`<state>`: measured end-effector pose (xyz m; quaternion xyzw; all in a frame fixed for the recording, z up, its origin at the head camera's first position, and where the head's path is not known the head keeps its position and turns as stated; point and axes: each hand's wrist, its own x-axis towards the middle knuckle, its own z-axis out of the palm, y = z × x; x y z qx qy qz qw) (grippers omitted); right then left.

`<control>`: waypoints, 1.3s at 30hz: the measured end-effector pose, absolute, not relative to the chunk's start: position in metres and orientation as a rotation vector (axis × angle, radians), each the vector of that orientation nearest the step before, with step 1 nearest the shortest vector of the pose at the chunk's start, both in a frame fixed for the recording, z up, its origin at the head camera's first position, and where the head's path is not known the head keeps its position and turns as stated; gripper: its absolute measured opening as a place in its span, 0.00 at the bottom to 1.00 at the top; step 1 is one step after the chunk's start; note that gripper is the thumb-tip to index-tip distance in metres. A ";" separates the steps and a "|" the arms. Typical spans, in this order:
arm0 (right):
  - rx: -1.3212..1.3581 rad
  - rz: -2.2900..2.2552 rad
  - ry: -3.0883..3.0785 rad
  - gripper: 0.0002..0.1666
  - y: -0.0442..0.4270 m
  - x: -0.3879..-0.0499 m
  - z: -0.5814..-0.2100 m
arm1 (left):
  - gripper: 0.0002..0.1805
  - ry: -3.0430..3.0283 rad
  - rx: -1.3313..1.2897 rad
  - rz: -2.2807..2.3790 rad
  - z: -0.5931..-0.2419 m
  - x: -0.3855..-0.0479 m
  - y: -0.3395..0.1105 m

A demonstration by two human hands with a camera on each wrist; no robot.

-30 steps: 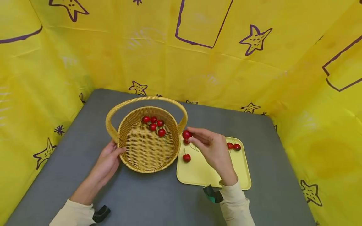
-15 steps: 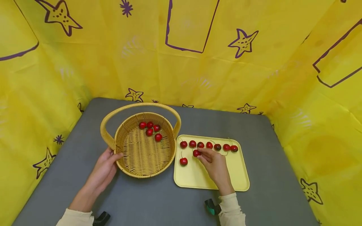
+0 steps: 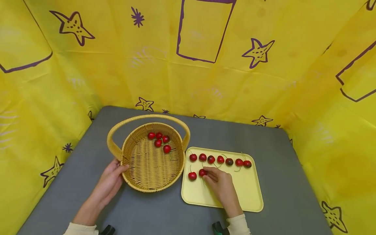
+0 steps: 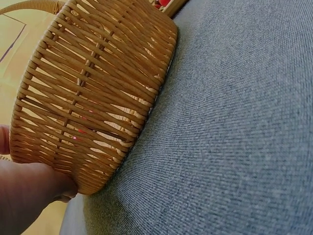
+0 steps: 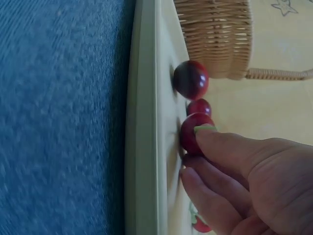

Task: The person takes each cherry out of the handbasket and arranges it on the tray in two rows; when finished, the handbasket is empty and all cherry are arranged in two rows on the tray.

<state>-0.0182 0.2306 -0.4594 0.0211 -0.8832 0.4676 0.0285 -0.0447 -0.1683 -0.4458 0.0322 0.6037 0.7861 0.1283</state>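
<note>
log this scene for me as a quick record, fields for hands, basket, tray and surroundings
left hand: grips basket by its left rim
right hand: pinches a cherry at tray
basket contents: five cherries, toward the far side
tray contents: seven cherries along the far edge, one nearer, plus the pinched one
table: grey
backdrop: yellow, starfish drawings

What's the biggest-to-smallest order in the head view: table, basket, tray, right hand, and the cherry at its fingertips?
1. Table
2. Basket and tray: too close to rank
3. Right hand
4. Cherry
</note>
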 end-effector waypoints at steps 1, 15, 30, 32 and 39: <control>0.057 1.436 -2.725 0.18 0.230 -0.016 -0.459 | 0.39 1.754 0.092 2.284 -0.445 -0.045 -0.168; 0.006 1.224 -2.681 0.21 0.229 -0.003 -0.437 | 0.38 1.755 0.094 2.261 -0.440 -0.048 -0.164; 0.492 1.577 -2.514 0.21 0.149 -0.054 -0.365 | 0.37 1.712 0.065 2.317 -0.448 -0.046 -0.162; 0.551 1.576 -2.539 0.22 0.134 -0.065 -0.367 | 0.36 1.711 0.071 2.321 -0.448 -0.046 -0.164; 0.634 1.508 -2.623 0.26 0.101 -0.099 -0.380 | 0.38 1.713 0.076 2.310 -0.445 -0.047 -0.169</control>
